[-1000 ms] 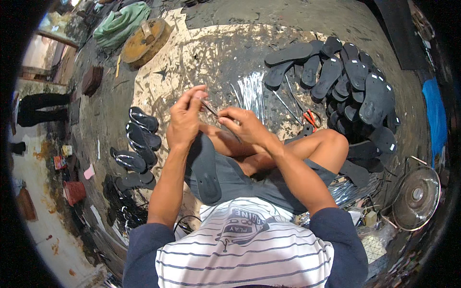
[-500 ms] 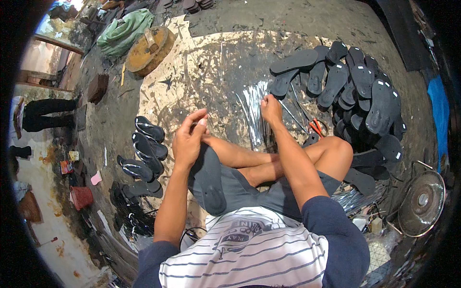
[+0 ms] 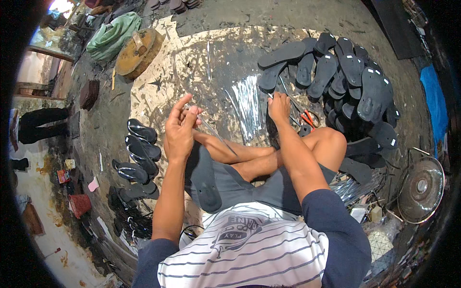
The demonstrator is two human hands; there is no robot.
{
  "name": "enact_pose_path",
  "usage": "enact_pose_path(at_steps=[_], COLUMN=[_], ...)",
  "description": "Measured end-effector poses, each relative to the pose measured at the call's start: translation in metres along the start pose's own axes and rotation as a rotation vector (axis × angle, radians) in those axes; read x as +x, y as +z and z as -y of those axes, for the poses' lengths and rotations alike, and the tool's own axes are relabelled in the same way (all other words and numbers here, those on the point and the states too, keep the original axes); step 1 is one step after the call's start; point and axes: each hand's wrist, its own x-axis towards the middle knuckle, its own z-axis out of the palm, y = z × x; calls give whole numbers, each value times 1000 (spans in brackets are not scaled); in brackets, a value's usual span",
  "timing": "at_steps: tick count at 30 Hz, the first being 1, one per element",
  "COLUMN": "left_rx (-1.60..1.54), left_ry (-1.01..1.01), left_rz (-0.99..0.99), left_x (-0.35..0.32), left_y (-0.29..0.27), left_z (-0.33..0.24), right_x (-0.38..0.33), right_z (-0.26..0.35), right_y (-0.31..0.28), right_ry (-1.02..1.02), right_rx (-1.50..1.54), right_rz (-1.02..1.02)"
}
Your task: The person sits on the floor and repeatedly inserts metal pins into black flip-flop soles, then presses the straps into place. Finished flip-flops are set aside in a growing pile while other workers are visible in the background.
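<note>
My left hand is raised over my left knee, thumb and fingers pinched on a thin dark strip that slants down toward my shin. A black sandal sole lies on my left thigh, below that hand. My right hand is closed low over the floor, between a bundle of shiny silver-grey straps and the pile of black soles. A small pale tip shows at its fingers, but what it grips is mostly hidden. Orange-handled pliers lie just right of it, beside a thin rod.
Finished-looking black thong sandals stand in a row at my left, with dark straps heaped nearer me. A round wooden block and green sack are far left. A fan stands at right. Someone's dark-trousered legs show at far left.
The thin strip in my left hand now shows plainly, hanging toward my shin. My right hand has shifted from the strap bundle's edge toward the tools. The whole view has moved slightly.
</note>
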Motion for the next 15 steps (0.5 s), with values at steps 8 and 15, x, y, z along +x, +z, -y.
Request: enact_pose_path(at_steps=[8, 15], left_rx=[-46, -169], left_ry=[-33, 88], left_rz=[93, 83], left_x=[-23, -33], left_y=[-16, 7], left_z=[-12, -24], right_x=[10, -32], right_z=[30, 146], right_y=[-14, -221], right_ry=[38, -92], right_rx=[470, 1108], right_rz=[158, 291])
